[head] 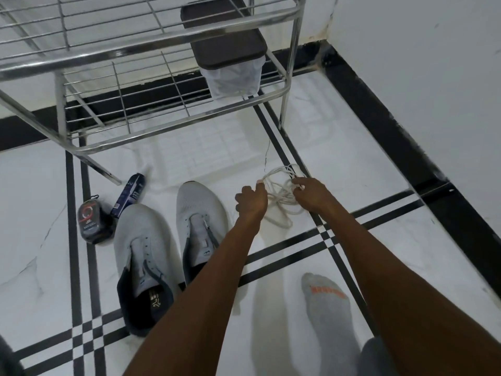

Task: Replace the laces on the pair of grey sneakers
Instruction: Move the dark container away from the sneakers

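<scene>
Your hands are both out over the tiled floor (379,185), working at a loose tangle of white laces (280,198) that lies on the tiles to the right of the shoes. Your left hand (250,199) has its fingers curled and pinches a strand at the tangle's left edge, with one lace tip showing just above the fingers; your right hand (311,192) pinches another strand on the tangle's right side. The pair of grey sneakers (168,245) sits side by side on the floor, toes pointing away from you, just left of your left forearm; their eyelets look bare, and the tongues are pulled up. To the left of the sneakers, a small dark round tin (92,222) and a dark blue box (128,195) lie on the floor near the foot of a metal wire rack (151,50). A container with a dark lid (225,39) stands on the rack's lower shelf. Your foot in a grey sock (328,305) rests on the tiles at lower right.
</scene>
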Demonstrator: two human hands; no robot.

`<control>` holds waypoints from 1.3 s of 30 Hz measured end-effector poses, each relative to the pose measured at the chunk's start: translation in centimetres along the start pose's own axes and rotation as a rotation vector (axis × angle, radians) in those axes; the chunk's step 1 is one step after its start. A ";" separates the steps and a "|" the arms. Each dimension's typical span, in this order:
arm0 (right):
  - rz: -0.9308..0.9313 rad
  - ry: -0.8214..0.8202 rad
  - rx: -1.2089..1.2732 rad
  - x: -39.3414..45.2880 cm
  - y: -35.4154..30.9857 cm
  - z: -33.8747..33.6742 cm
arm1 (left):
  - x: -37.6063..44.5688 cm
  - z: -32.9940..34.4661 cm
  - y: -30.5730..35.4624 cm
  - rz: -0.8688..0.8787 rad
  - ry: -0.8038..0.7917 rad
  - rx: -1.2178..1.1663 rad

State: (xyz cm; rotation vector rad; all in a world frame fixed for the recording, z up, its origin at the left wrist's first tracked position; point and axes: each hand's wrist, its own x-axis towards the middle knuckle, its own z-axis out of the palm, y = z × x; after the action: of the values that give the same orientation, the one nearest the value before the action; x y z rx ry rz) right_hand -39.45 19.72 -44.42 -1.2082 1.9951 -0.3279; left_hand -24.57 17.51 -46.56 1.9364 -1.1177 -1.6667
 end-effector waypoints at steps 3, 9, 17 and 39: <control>0.012 -0.085 -0.012 0.2 0.9 1.2 | 0.5 1.7 -0.5 -0.031 -0.121 -0.240; -0.032 -0.015 0.005 0.6 1.7 1.6 | -0.7 3.0 0.5 -0.119 -0.229 -0.588; -0.080 0.183 0.114 0.5 -1.1 -1.7 | -1.1 0.6 2.8 0.024 -0.141 -0.461; -0.278 0.197 0.726 3.5 -21.4 -10.0 | -2.6 -12.3 20.7 0.420 0.201 -0.361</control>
State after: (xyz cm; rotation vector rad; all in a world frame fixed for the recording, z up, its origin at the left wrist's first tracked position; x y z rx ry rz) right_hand -33.79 4.10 -27.26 -0.9851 1.6174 -1.2295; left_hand -19.88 3.70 -27.29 1.4820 -0.9816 -1.3075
